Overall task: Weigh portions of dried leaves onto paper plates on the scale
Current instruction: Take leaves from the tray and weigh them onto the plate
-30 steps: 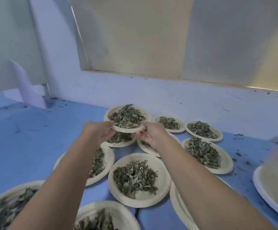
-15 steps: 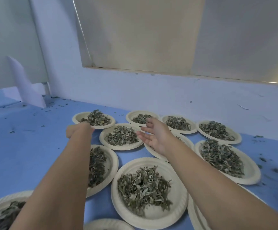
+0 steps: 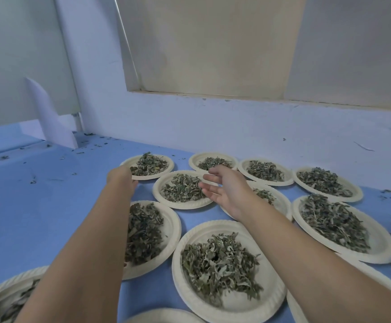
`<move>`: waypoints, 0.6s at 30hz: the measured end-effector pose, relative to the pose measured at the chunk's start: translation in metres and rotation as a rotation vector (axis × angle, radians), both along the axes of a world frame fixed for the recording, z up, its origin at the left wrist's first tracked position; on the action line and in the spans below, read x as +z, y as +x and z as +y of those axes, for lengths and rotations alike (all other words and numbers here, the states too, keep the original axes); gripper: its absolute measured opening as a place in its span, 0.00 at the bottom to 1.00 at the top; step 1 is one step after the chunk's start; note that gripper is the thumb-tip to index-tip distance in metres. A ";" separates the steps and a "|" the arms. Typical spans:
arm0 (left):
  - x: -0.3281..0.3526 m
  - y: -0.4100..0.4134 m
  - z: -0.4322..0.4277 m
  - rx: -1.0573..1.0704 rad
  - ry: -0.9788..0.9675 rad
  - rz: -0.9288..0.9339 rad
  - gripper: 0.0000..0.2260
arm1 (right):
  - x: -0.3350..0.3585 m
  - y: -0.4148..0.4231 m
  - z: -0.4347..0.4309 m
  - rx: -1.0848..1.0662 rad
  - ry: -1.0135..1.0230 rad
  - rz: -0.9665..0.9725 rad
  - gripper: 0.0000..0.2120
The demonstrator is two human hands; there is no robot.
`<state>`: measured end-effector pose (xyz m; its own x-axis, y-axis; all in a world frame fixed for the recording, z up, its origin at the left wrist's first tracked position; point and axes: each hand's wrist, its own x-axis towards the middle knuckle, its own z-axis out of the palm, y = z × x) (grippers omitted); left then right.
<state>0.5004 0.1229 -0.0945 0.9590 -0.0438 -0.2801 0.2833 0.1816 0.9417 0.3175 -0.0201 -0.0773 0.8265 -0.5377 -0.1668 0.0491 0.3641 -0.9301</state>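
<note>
The left hand [image 3: 122, 177] shows only its back, with the fingers hidden beyond the knuckles. Whether it grips the far-left plate [image 3: 152, 177] or merely touches its near rim cannot be told. The left forearm covers part of the near-left plate [image 3: 173, 229], and the right wrist hides much of the covered plate [image 3: 282, 203]. 2 more, the corner plate [image 3: 10, 284] and the bottom plate [image 3: 166, 314], are cut off by the frame.

The right hand [image 3: 224, 190] is released, fingers straight and spread, holding nothing. It hovers at the right edge of the middle plate [image 3: 180, 205], just beside its dried leaves [image 3: 180, 188]. Every plate rests on the blue table [image 3: 38, 206].
</note>
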 end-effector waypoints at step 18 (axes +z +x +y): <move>-0.013 0.023 -0.036 -0.092 -0.039 0.037 0.16 | -0.001 0.003 -0.012 0.020 -0.065 -0.019 0.08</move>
